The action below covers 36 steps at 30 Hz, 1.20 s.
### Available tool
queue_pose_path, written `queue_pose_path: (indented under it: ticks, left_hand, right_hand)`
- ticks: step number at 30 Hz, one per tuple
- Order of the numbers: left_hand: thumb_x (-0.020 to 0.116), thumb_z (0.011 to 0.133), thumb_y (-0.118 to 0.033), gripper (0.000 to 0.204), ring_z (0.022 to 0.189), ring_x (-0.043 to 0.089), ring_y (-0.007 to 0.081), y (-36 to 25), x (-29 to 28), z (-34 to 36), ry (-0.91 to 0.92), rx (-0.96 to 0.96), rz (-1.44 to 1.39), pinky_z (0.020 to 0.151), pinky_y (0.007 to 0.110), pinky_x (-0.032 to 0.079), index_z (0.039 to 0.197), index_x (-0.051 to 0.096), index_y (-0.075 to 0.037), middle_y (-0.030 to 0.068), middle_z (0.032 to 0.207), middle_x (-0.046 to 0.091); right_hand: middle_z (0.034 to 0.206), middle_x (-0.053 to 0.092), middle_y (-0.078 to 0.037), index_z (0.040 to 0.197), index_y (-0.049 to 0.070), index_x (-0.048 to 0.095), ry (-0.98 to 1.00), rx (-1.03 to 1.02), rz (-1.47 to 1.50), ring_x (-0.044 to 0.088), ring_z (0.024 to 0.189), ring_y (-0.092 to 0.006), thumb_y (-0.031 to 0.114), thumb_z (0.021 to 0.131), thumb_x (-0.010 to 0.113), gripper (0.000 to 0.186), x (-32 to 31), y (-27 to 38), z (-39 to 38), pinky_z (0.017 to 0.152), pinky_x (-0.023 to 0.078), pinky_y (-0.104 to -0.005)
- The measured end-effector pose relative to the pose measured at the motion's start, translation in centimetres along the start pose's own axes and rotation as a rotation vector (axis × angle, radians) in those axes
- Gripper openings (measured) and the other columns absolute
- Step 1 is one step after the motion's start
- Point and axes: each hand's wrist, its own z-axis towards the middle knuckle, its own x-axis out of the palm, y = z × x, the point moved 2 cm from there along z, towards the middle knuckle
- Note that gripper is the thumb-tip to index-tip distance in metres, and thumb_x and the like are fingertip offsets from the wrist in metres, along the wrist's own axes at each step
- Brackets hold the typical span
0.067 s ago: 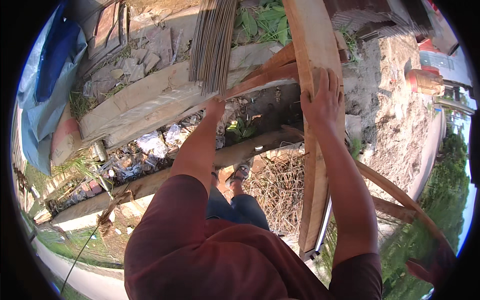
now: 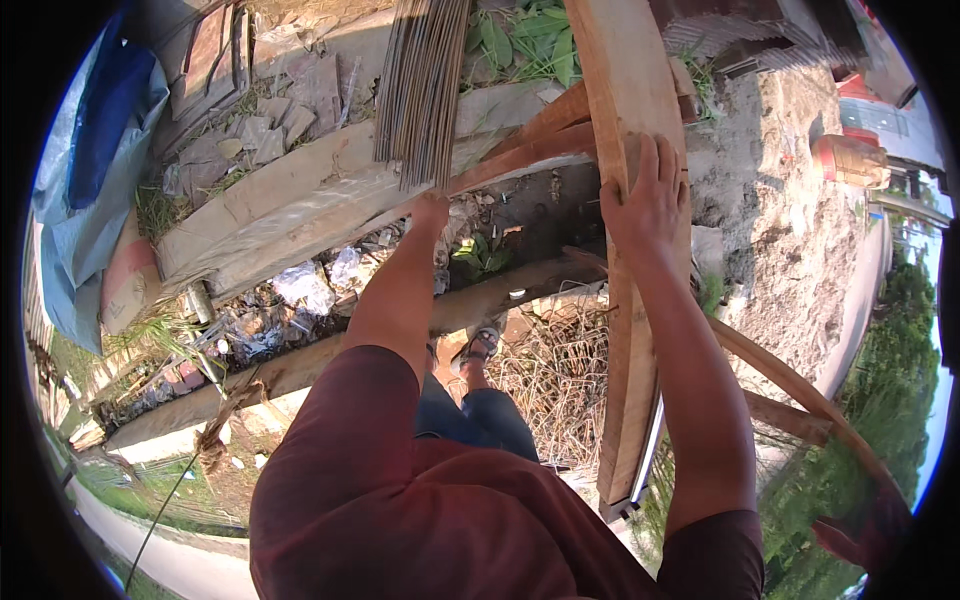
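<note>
A wooden beam (image 2: pixel 630 90) crosses a littered, probably muddy ditch (image 2: pixel 550 220).

Between the left hand (image 2: pixel 430 210) and the right hand (image 2: pixel 648 200), open room is left above the dark ditch (image 2: pixel 545 213). On the right this room is bounded by the long wooden beam (image 2: pixel 632 90), on which the right hand is laid, and on the far side by reddish-brown boards (image 2: pixel 550 152). Straight ahead of the left hand, passage is blocked by the bundle of thin metal rods (image 2: pixel 418 95). Between rods and beam a gap is left, low green leaves (image 2: pixel 500 42) being spread across it. Right of the beam, room is offered over rough pale ground (image 2: pixel 765 200), crossed nearer the body by a slanting plank (image 2: pixel 775 366).
</note>
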Motion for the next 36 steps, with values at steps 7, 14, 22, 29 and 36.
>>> queue_pose_path:
  ticks: [7, 14, 22, 29, 36]
  left_hand:
    - [0.051, 0.095, -0.032, 0.037, 0.112, 0.052, 0.0253, -1.4, 3.0, 1.8, 0.129, -0.554, -1.003, 0.09, 0.047, 0.044, 0.123, 0.046, -0.009, 0.0086, 0.12, 0.051]
    - [0.047, 0.098, -0.028, 0.024, 0.075, 0.054, 0.0221, 1.8, 4.5, 4.5, 0.033, -0.642, -1.297, 0.076, 0.043, 0.049, 0.107, 0.049, -0.005, 0.0073, 0.082, 0.054]
    - [0.054, 0.093, -0.028, 0.027, 0.086, 0.059, 0.0249, 5.3, 3.2, -4.8, -0.042, -0.882, -0.997, 0.077, 0.042, 0.05, 0.11, 0.054, -0.007, 0.0113, 0.096, 0.059]
    - [0.06, 0.084, -0.025, 0.03, 0.09, 0.062, 0.0392, -2.0, 0.2, -2.8, -0.312, -0.01, 0.024, 0.078, 0.047, 0.049, 0.105, 0.061, -0.004, 0.0221, 0.099, 0.063]
    - [0.057, 0.085, -0.019, 0.025, 0.1, 0.062, 0.0367, -9.0, 1.4, 3.1, -0.063, -0.079, 0.369, 0.082, 0.047, 0.051, 0.105, 0.056, -0.004, 0.0198, 0.105, 0.064]
  right_hand:
    - [0.142, 0.033, -0.017, 0.137, 0.006, 0.034, 0.034, 0.008, 0.038, 0.034, 0.131, -0.0364, 0.021, 0.077, 0.062, 0.068, 0.3, 0.0, 1.0, 0.106, 0.027, -0.0493]
    - [0.142, 0.033, -0.019, 0.138, 0.006, 0.032, 0.017, -0.011, 0.001, 0.032, 0.132, -0.0376, 0.02, 0.078, 0.061, 0.068, 0.4, 0.1, 1.0, 0.106, 0.027, -0.0508]
    - [0.142, 0.033, -0.019, 0.138, 0.006, 0.032, 0.011, 0.003, -0.009, 0.031, 0.133, -0.0373, 0.021, 0.079, 0.061, 0.067, 0.7, -0.2, 0.8, 0.106, 0.027, -0.0518]
    - [0.14, 0.035, -0.02, 0.136, 0.005, 0.034, 0.001, -0.008, 0.025, 0.034, 0.13, -0.0375, 0.022, 0.079, 0.06, 0.065, 0.3, 0.2, 0.8, 0.105, 0.028, -0.0518]
    - [0.141, 0.034, -0.02, 0.136, 0.004, 0.033, 0.038, 0.01, 0.025, 0.034, 0.13, -0.038, 0.02, 0.077, 0.061, 0.067, 0.3, 0.0, 0.9, 0.106, 0.027, -0.05]
